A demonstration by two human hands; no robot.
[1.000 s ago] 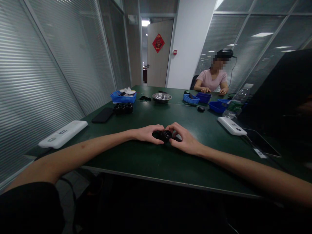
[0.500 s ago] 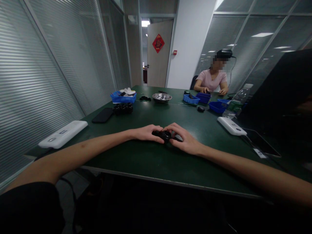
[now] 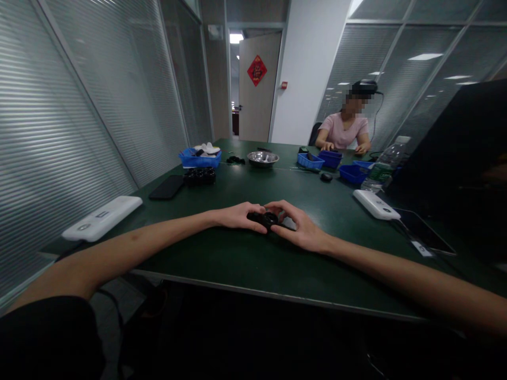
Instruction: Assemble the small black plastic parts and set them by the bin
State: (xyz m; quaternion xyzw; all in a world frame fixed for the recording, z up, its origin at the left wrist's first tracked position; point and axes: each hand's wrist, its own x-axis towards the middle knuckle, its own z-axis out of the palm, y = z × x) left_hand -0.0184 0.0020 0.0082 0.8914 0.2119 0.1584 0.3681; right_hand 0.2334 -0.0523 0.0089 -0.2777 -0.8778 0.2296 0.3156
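Note:
Just above the green tabletop [image 3: 237, 258], a black part with a round, ring-like middle [image 3: 271, 219] sits between my two hands; its exact kind cannot be made out. My left hand [image 3: 241, 216] grips its left end, thumb on the near side and fingers on the far side. The fingers of my right hand [image 3: 303, 227] curl around the right side, with the thumb and fingertips against the ring. A dark end of the part shows under the right palm. Whether the part rests on the table is hard to tell.
Farther back are a metal bowl [image 3: 263, 159], a blue tray of parts [image 3: 200, 158], black round parts [image 3: 199, 177] and a phone [image 3: 167, 187]. White power banks [image 3: 102, 218] lie on both sides. A water bottle [image 3: 385, 166] stands right; a co-worker [image 3: 344, 131] sits beyond blue bins [image 3: 330, 159].
My right thumb and fingers have shifted slightly around the ring, and more of its round opening shows. My left hand stays put. The co-worker's hand has moved a little.

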